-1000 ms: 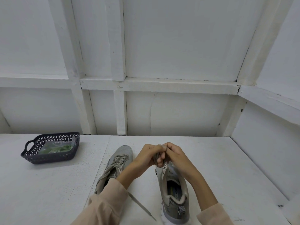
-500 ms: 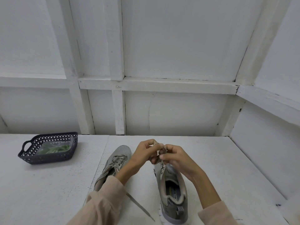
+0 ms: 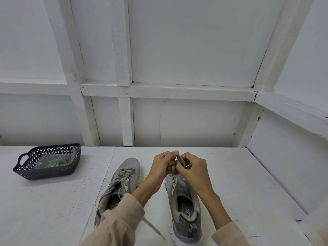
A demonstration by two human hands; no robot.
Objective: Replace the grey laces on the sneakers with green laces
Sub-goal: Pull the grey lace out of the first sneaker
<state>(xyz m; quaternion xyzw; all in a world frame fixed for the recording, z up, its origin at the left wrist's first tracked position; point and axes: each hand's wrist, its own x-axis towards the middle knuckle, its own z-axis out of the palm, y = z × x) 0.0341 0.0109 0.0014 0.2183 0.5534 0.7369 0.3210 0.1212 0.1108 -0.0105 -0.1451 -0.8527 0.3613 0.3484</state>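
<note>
Two grey sneakers lie on the white table, toes pointing away from me. The left sneaker point(image 3: 122, 181) keeps its grey laces, and one loose lace end point(image 3: 153, 229) trails toward me. Above the toe of the right sneaker point(image 3: 184, 206), my left hand point(image 3: 162, 166) and my right hand point(image 3: 193, 167) meet. Both pinch a bunched grey lace point(image 3: 180, 160) between the fingertips. The right sneaker's eyelets look mostly bare; its toe is hidden behind my hands. Green laces point(image 3: 53, 161) in a clear bag lie in a dark basket point(image 3: 26, 172) at the far left.
The white table point(image 3: 248, 183) meets a white panelled wall at the back. A white side wall with a ledge point(image 3: 292, 110) closes the right side. The basket stands well left of the sneakers.
Both hands have lifted slightly and moved a little away from me over the right sneaker's toe, gathering the grey lace between them. The sneakers and basket have stayed put.
</note>
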